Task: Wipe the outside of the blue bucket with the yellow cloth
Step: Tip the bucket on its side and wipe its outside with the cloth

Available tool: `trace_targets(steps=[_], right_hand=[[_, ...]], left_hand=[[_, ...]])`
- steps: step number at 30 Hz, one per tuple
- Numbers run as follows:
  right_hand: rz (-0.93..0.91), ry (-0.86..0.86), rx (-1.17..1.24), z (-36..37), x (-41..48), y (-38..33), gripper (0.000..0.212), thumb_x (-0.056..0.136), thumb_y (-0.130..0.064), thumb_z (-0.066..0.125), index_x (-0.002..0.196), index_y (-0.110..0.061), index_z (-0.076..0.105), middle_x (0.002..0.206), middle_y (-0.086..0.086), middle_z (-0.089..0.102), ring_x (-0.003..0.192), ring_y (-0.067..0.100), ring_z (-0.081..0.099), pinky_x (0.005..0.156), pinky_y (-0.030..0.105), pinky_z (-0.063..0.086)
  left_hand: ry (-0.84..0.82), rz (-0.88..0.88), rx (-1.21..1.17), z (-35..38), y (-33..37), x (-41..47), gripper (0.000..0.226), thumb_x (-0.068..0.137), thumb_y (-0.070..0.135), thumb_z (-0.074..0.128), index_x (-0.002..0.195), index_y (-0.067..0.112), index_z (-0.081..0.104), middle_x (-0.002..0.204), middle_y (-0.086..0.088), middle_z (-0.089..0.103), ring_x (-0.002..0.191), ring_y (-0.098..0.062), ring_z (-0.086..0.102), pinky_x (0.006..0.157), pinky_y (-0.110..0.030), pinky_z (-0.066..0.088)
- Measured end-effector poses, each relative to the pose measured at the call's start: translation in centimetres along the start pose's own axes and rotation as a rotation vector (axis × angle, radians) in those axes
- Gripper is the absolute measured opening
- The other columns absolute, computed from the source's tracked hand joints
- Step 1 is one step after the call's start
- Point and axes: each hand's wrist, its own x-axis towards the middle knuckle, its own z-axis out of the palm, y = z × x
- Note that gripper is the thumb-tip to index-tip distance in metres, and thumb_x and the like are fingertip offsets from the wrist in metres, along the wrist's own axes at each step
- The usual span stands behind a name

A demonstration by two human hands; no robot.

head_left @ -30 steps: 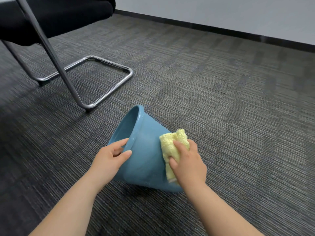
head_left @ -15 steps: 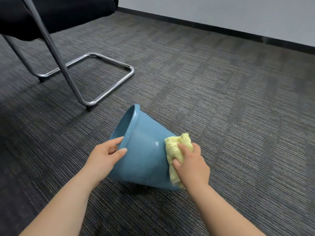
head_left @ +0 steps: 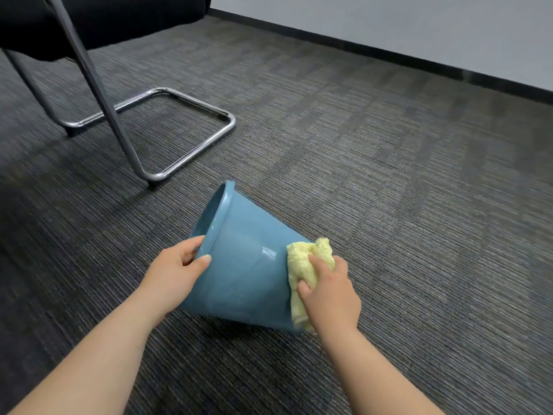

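Observation:
A blue plastic bucket lies tipped on its side on the grey carpet, its open mouth facing up and to the left. My left hand grips the bucket's rim, thumb on the outer wall and fingers curled inside. My right hand presses a crumpled yellow cloth against the outer wall near the bucket's base. The base itself is hidden behind the cloth and hand.
A black chair on a chrome tube frame stands at the upper left, its floor loop close to the bucket's mouth. Grey striped carpet stretches to the right, up to a white wall with a dark skirting.
My right hand has slid the yellow cloth along the bucket's wall toward its base. The bucket's mouth has turned slightly more away from me; my left hand keeps its grip on the rim.

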Motion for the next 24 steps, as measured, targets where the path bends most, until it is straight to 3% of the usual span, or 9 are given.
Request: trace_targets(steps=[3,7,9,13,15,18,20,24], right_hand=[[-0.049,0.033,0.017,0.3,-0.3,-0.5,0.046,0.081,-0.034,0.053,0.125,-0.034,0.039,0.137,0.003,0.028,0.103,0.024,0.051,0.072,0.032,0.044],[-0.191,0.04,0.0,0.8,-0.3,-0.1,0.049,0.081,-0.038,0.054,0.127,-0.037,0.036,0.143,0.0,0.023,0.107,0.023,0.049,0.067,0.028,0.04],[-0.122,0.043,0.011,0.8,0.0,1.0,0.05,0.082,-0.038,0.053,0.128,-0.037,0.035,0.143,0.0,0.023,0.109,0.022,0.049,0.069,0.029,0.041],[0.132,0.042,0.085,0.6,0.7,2.3,0.048,0.083,-0.035,0.049,0.129,-0.032,0.036,0.136,0.004,0.029,0.102,0.027,0.052,0.07,0.03,0.037],[0.127,0.04,0.072,0.5,0.7,2.1,0.048,0.083,-0.035,0.05,0.129,-0.032,0.037,0.135,0.004,0.03,0.101,0.027,0.052,0.07,0.03,0.037],[-0.044,0.053,0.052,0.5,0.3,1.1,0.048,0.08,-0.037,0.054,0.126,-0.035,0.04,0.136,0.001,0.03,0.102,0.024,0.052,0.068,0.029,0.038],[-0.132,0.055,0.026,0.5,0.2,0.9,0.048,0.08,-0.038,0.054,0.125,-0.036,0.04,0.138,-0.001,0.028,0.105,0.023,0.052,0.068,0.029,0.039],[0.037,0.001,-0.002,0.2,0.7,3.0,0.049,0.082,-0.037,0.052,0.128,-0.033,0.036,0.136,0.002,0.03,0.102,0.025,0.053,0.071,0.031,0.04]], left_hand=[[-0.012,0.009,0.026,-0.1,0.0,0.0,0.035,0.086,0.006,0.048,0.096,0.039,0.056,0.083,0.021,0.062,0.08,0.004,0.056,0.068,-0.018,0.04],[-0.029,0.002,0.006,-0.3,-0.1,0.0,0.034,0.087,0.007,0.048,0.097,0.038,0.058,0.075,0.029,0.065,0.074,0.008,0.059,0.067,-0.015,0.039],[-0.07,0.013,-0.005,-0.2,0.0,-0.1,0.039,0.086,0.006,0.049,0.087,0.044,0.057,0.064,0.034,0.066,0.068,0.015,0.06,0.067,-0.015,0.039],[-0.101,0.028,-0.007,0.1,0.2,-0.2,0.045,0.086,0.006,0.05,0.08,0.05,0.055,0.065,0.038,0.064,0.07,0.019,0.058,0.069,-0.016,0.039],[-0.086,0.025,0.001,0.1,0.2,-0.3,0.044,0.086,0.007,0.05,0.081,0.05,0.057,0.067,0.032,0.067,0.073,0.012,0.061,0.071,-0.018,0.041],[-0.059,0.018,-0.014,-0.2,0.0,-0.3,0.036,0.086,0.007,0.05,0.095,0.041,0.058,0.084,0.024,0.064,0.084,0.002,0.058,0.076,-0.022,0.042],[-0.055,0.018,-0.022,-0.3,-0.1,-0.3,0.035,0.086,0.006,0.05,0.097,0.039,0.057,0.085,0.023,0.065,0.086,-0.001,0.059,0.08,-0.026,0.042],[-0.102,0.037,-0.038,-0.2,-0.1,-0.4,0.042,0.086,0.006,0.05,0.084,0.047,0.057,0.065,0.037,0.065,0.071,0.015,0.06,0.071,-0.016,0.041]])
